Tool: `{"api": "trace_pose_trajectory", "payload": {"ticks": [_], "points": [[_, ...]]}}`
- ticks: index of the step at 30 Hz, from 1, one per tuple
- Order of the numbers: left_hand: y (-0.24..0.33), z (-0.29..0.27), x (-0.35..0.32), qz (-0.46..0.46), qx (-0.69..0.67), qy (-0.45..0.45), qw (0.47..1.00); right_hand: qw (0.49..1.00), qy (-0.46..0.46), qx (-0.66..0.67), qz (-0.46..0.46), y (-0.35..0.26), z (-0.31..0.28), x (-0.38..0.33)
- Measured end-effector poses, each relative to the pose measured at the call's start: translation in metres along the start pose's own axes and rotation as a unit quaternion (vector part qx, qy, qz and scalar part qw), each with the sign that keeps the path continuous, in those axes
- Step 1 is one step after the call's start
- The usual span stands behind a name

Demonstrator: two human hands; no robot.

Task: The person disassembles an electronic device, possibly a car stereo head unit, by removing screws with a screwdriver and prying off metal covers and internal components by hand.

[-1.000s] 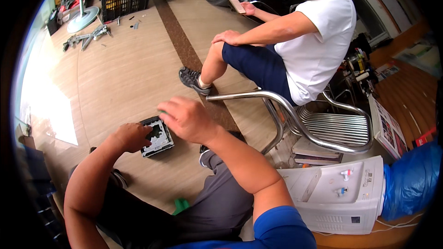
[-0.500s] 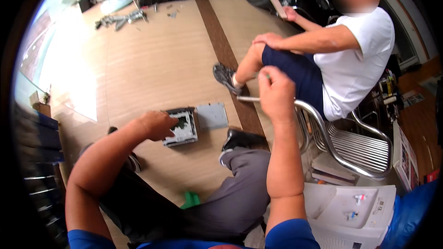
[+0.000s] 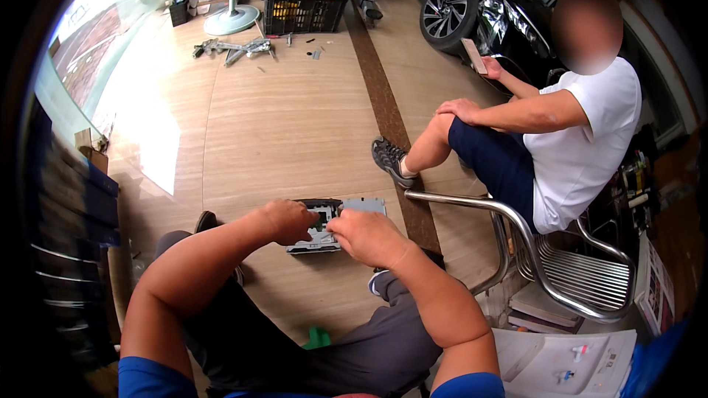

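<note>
A boxy device [image 3: 313,249] with a grey metal frame and an exposed dark green inside lies on the floor between my feet. My left hand [image 3: 287,221] rests at its left side, fingers bent over the frame. Over its right side is my right hand [image 3: 366,236], fingers pinched together; whatever they hold is hidden. A flat grey metal plate [image 3: 369,206] lies just behind the right hand, partly covered by it.
A seated person [image 3: 582,147] holds a phone-like slab [image 3: 473,56] at the right, on a metal-slatted chair [image 3: 575,280]. Metal parts [image 3: 240,50] and a black crate [image 3: 304,15] are at the back. A white panel [image 3: 546,361] sits near my right arm.
My right hand has come down and left, from raised beside the seated person to the device. Something small and green showed at its fingers earlier. My left hand stays at the device.
</note>
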State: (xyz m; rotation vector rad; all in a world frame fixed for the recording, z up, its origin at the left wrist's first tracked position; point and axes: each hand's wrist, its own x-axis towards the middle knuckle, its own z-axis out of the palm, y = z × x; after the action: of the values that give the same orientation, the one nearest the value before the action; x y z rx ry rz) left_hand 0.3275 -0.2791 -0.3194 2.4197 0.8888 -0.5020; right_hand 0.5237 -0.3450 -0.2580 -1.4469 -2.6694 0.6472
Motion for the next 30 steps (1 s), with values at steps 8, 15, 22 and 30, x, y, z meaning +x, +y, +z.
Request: {"api": "trace_pose_trajectory", "payload": {"ticks": [8, 15, 22, 30], "points": [[-0.018, 0.001, -0.012, -0.005, -0.021, 0.021, 1.000, 0.999, 0.036, 0.006, 0.033, 0.024, 0.011, 0.013], [-0.017, -0.004, -0.010, -0.012, -0.030, 0.019, 0.999, 0.996, -0.004, -0.010, 0.088, 0.042, 0.024, 0.022], [-0.006, -0.007, -0.014, -0.019, -0.007, 0.004, 1.000, 0.988, -0.041, 0.011, 0.149, 0.073, 0.071, 0.025], [-0.024, 0.013, -0.014, -0.030, -0.028, 0.028, 0.999, 0.954, -0.213, -0.028, 0.208, 0.117, 0.163, -0.002]]}}
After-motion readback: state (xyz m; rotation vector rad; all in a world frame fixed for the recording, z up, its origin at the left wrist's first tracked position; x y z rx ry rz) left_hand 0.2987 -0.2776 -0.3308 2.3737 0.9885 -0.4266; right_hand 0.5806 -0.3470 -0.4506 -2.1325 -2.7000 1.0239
